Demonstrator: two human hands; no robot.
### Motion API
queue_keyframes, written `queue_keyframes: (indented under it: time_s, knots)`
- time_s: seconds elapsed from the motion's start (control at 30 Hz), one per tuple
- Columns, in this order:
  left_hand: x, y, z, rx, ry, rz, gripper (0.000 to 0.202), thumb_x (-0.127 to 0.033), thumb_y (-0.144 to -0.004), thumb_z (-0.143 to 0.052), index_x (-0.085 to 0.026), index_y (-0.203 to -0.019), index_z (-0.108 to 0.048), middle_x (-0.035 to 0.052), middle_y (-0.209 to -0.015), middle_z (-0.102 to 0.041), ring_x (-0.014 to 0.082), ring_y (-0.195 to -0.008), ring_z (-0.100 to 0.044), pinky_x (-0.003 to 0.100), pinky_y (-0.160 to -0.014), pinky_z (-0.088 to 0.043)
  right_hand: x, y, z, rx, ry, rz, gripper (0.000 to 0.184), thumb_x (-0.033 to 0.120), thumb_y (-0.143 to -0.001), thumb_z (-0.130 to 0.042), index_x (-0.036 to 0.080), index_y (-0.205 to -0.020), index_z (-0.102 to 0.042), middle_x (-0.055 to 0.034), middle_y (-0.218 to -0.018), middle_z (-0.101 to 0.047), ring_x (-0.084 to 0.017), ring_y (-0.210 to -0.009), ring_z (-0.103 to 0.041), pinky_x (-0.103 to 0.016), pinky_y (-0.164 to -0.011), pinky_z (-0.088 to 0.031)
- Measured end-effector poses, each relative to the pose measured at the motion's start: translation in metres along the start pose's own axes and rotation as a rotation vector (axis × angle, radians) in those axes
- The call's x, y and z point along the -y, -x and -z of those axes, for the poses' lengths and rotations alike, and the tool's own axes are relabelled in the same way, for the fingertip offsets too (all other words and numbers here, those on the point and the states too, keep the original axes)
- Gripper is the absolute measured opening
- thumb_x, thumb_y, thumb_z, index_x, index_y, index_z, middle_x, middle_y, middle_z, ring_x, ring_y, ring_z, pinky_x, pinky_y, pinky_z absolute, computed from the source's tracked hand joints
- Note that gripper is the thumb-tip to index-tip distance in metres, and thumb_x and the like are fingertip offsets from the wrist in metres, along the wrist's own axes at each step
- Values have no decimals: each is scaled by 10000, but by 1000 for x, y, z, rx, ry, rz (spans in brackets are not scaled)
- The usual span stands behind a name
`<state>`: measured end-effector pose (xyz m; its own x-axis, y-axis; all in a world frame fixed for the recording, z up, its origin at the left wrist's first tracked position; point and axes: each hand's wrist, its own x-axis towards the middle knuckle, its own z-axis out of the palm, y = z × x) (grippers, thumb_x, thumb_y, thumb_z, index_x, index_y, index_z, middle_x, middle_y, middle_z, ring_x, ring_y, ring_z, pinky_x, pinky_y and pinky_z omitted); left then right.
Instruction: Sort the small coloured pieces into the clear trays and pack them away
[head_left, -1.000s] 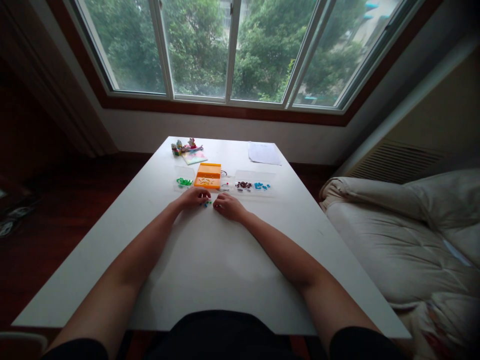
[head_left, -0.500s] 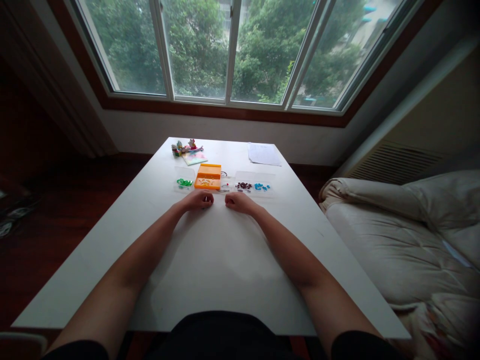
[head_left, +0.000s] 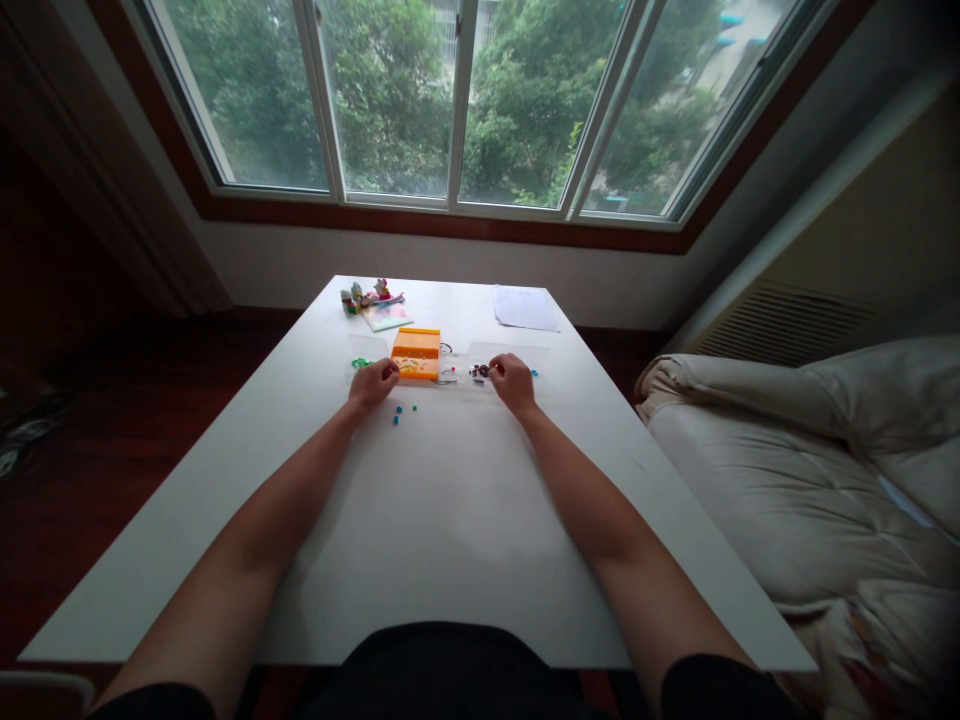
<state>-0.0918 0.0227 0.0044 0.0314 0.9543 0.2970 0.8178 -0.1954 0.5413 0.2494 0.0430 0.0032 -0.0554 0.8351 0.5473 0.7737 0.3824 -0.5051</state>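
Note:
My left hand (head_left: 373, 382) is at the lower left corner of an orange case (head_left: 417, 340), its fingers drawn together. What the fingertips hold, if anything, is too small to make out. Green beads (head_left: 361, 363) show just behind that hand. My right hand (head_left: 513, 380) has its fingers pinched beside dark brown beads (head_left: 479, 371) in a clear tray, and anything between them cannot be made out. Part of the light blue beads (head_left: 535, 373) shows past its right side. On the white table lie a few loose blue beads (head_left: 396, 420) and a small green bead (head_left: 414, 408).
Small toy figures (head_left: 356, 296) and a pastel card (head_left: 388, 316) lie at the table's far left. White paper sheets (head_left: 525, 308) are at the far right. A thin cord (head_left: 447, 349) curls beside the orange case. A cream sofa (head_left: 735, 460) stands right of the table (head_left: 450, 540).
Both hands have moved apart and away from me, the left to the case's corner, the right to the brown beads. Loose blue and green beads now show where my left hand was.

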Motion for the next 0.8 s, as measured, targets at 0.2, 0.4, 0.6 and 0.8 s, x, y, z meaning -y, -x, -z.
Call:
queue_keyframes:
  time_s: [0.2, 0.4, 0.6, 0.8]
  knots:
    - [29, -10, 9, -185, 122, 281, 287, -346, -845, -554, -212, -1038, -720, 36, -895, -767, 185, -840, -676, 268, -758, -476, -32, -2, 13, -202, -43, -266, 170, 127, -887, -482, 176, -953, -630, -79, -902, -597, -192, -813, -489, -334, -840, -367]
    - [45, -11, 11, -230, 195, 352, 356, -358, -847, -531, -211, -1123, -702, 59, -994, -775, 180, -868, -693, 269, -778, -491, -28, 0, 7, -192, -77, -203, 192, 165, -925, -465, 172, -1014, -636, -96, -975, -627, -192, -852, -525, -327, -865, -393]
    - [49, -13, 8, -244, 201, 285, 399, -342, -843, -528, -203, -1178, -695, 57, -1007, -765, 176, -827, -676, 267, -757, -484, 13, 7, -12, 23, -122, 47, 164, 169, -914, -532, 184, -957, -690, -61, -914, -666, -192, -844, -589, -310, -826, -463]
    - [49, -13, 3, -269, 227, 202, 310, -310, -833, -547, -195, -1035, -753, 39, -861, -745, 174, -742, -644, 260, -688, -463, 90, 43, -30, 348, -249, 586, 180, 227, -976, -559, 239, -1053, -722, -69, -1056, -703, -203, -993, -629, -339, -909, -506]
